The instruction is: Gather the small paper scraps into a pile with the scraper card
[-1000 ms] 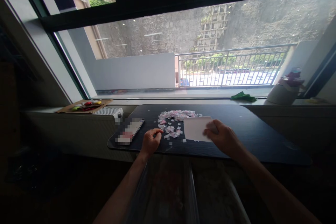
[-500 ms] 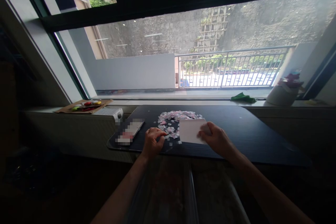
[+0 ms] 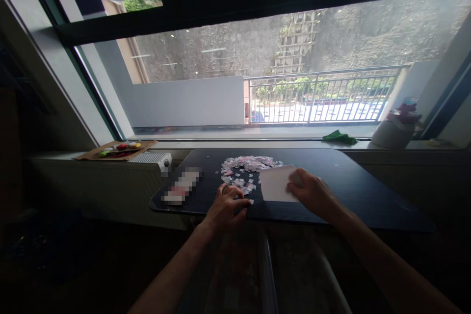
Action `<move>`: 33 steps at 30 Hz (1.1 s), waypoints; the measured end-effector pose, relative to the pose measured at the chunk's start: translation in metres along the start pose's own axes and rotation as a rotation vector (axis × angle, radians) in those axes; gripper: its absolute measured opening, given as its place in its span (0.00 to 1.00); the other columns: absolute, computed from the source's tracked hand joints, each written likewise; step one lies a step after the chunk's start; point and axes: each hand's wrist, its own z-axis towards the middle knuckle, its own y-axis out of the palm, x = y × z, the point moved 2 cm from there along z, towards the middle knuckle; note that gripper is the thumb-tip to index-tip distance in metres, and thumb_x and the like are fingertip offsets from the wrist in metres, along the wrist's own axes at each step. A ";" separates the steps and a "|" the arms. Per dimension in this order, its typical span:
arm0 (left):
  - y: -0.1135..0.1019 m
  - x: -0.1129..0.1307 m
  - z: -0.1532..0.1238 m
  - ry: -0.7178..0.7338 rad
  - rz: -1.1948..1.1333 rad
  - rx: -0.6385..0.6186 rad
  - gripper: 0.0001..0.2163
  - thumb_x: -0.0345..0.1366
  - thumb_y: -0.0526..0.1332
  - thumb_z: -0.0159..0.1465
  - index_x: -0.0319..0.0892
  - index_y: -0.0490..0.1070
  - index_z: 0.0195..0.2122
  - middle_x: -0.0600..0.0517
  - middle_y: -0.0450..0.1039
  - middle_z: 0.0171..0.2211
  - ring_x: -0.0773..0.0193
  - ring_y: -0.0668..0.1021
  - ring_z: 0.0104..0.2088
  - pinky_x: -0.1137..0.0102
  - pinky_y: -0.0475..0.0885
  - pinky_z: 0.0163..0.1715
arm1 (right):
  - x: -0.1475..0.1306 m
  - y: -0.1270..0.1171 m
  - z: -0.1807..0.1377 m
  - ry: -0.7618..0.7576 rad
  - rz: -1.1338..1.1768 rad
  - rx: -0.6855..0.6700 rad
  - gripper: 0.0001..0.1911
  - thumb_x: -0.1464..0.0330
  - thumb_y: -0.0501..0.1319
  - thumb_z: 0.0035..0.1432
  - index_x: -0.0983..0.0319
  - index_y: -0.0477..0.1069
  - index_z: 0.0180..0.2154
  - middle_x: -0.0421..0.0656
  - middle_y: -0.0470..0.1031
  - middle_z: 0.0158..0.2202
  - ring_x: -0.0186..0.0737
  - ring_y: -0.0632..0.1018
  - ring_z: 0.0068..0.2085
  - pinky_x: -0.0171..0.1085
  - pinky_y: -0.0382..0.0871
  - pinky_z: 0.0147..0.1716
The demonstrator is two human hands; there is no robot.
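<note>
A heap of small pale pink and white paper pieces (image 3: 252, 162) lies on the dark table (image 3: 353, 191), with loose pieces scattered on the near side. My left hand (image 3: 227, 204) reaches the nearest of these loose pieces at the table's front edge, fingers spread and fingertips down among them. To the right, my right hand (image 3: 312, 192) is closed on the right side of a white card (image 3: 276, 184). The card is tilted over the table beside the heap and covers part of what is behind it. My right fingertips are partly hidden.
A flat blurred-out object (image 3: 183, 186) lies on the table's left. On the sill are a brown board (image 3: 88, 153) with colourful items, a green cloth (image 3: 339, 137) and a pale sack-like object (image 3: 393, 131). A radiator (image 3: 110, 176) stands left of the table.
My left hand has moved right and nearer the table's front edge, its fingers now more spread over the loose pieces. My right hand and the card have shifted slightly right.
</note>
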 end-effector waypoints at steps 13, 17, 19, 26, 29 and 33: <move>0.001 0.002 0.000 0.007 -0.031 0.050 0.11 0.34 0.59 0.62 0.49 0.78 0.43 0.49 0.74 0.43 0.55 0.73 0.50 0.43 0.51 0.62 | -0.006 0.011 0.001 -0.004 -0.035 -0.033 0.03 0.65 0.57 0.53 0.57 0.64 0.31 0.41 0.72 0.26 0.40 0.72 0.27 0.35 0.58 0.26; 0.000 0.001 0.000 -0.002 -0.043 0.054 0.11 0.34 0.59 0.62 0.48 0.78 0.43 0.49 0.74 0.43 0.55 0.73 0.50 0.43 0.53 0.61 | -0.014 0.010 0.000 -0.012 -0.041 -0.049 0.04 0.65 0.56 0.55 0.57 0.64 0.32 0.41 0.73 0.27 0.39 0.73 0.27 0.33 0.59 0.26; 0.001 0.001 0.000 0.001 -0.043 0.060 0.11 0.35 0.59 0.61 0.48 0.78 0.43 0.49 0.74 0.43 0.54 0.74 0.49 0.43 0.53 0.61 | -0.018 0.015 0.000 -0.020 -0.039 -0.068 0.04 0.65 0.56 0.55 0.58 0.64 0.31 0.41 0.73 0.27 0.38 0.74 0.28 0.33 0.61 0.27; 0.002 -0.001 0.000 0.007 -0.055 0.107 0.10 0.34 0.60 0.60 0.47 0.78 0.41 0.49 0.75 0.42 0.54 0.74 0.49 0.46 0.54 0.61 | -0.015 -0.003 -0.002 0.014 -0.147 -0.077 0.02 0.68 0.57 0.54 0.58 0.66 0.32 0.43 0.73 0.27 0.43 0.73 0.29 0.36 0.57 0.28; 0.002 0.000 0.000 -0.018 -0.072 0.135 0.08 0.34 0.61 0.58 0.45 0.77 0.38 0.49 0.75 0.41 0.55 0.75 0.48 0.46 0.54 0.61 | -0.012 -0.020 -0.003 0.030 -0.188 -0.061 0.03 0.68 0.57 0.54 0.59 0.67 0.34 0.44 0.73 0.26 0.45 0.73 0.28 0.37 0.56 0.28; 0.001 -0.002 -0.001 -0.067 -0.069 0.229 0.04 0.33 0.61 0.58 0.44 0.75 0.30 0.51 0.75 0.38 0.56 0.75 0.47 0.49 0.56 0.61 | -0.019 -0.014 0.000 0.019 -0.141 -0.053 0.05 0.67 0.56 0.57 0.59 0.67 0.37 0.46 0.77 0.30 0.44 0.76 0.31 0.36 0.59 0.29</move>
